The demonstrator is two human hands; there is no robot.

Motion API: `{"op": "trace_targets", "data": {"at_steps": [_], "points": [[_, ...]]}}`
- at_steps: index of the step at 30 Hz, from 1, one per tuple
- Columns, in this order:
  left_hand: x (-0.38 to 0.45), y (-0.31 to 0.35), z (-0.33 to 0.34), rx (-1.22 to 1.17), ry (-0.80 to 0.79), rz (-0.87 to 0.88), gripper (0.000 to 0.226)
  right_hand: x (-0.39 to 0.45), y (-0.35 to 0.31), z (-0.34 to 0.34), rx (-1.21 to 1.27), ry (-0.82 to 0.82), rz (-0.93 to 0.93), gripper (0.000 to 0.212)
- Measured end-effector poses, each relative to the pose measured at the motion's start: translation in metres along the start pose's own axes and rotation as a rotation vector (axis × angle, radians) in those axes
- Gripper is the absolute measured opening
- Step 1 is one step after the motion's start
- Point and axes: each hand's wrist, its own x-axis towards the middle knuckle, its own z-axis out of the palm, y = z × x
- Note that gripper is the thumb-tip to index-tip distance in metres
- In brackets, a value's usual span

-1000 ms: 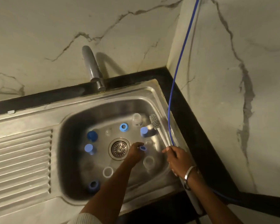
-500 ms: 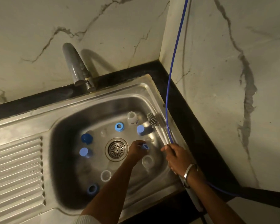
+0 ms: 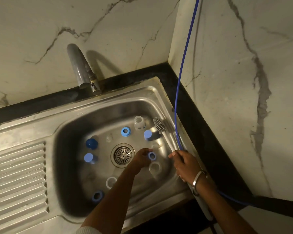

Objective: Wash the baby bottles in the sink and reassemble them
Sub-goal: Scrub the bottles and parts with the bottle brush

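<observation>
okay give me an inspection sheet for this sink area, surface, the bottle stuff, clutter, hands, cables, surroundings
Surface: steel sink with a ribbed drainboard to its left; drain strainer at the basin's centre.
Job's things: blue caps and collar rings and clear bottle parts scattered in the basin; one clear bottle stands at the back.
Clutter: nothing seen.
Hands: left hand pinches a blue ring; right hand grips the bottle brush, bristle head pointing away.
Cables: blue cable hangs down the corner, past the right hand.
Surroundings: marble-look walls, tap with no water visibly running, black counter edge.
</observation>
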Motion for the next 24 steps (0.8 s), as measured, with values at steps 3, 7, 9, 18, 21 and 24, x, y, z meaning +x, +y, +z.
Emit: {"op": "trace_targets", "data": {"at_steps": [3, 7, 9, 18, 21, 24], "points": [[0.003, -0.001, 0.001, 0.103, 0.061, -0.01, 0.048, -0.001, -0.001, 0.0, -0.016, -0.008, -0.005, 0.024], [0.007, -0.002, 0.005, 0.29, 0.109, 0.013, 0.041, -0.001, -0.002, -0.001, -0.02, -0.018, -0.005, 0.022], [0.006, 0.001, 0.009, 0.293, 0.092, 0.014, 0.037, -0.001, -0.001, -0.001, -0.024, -0.022, 0.001, 0.021], [0.001, 0.001, 0.0, 0.483, 0.056, 0.025, 0.03, -0.001, 0.003, 0.0, -0.055, -0.009, -0.018, 0.025], [-0.001, -0.002, -0.013, 0.751, -0.195, 0.133, 0.051, -0.001, 0.003, 0.001, -0.072, -0.008, -0.018, 0.026], [-0.008, -0.002, -0.015, 0.883, -0.397, 0.209, 0.079, 0.0, 0.002, 0.001, -0.071, -0.02, -0.005, 0.026]]}}
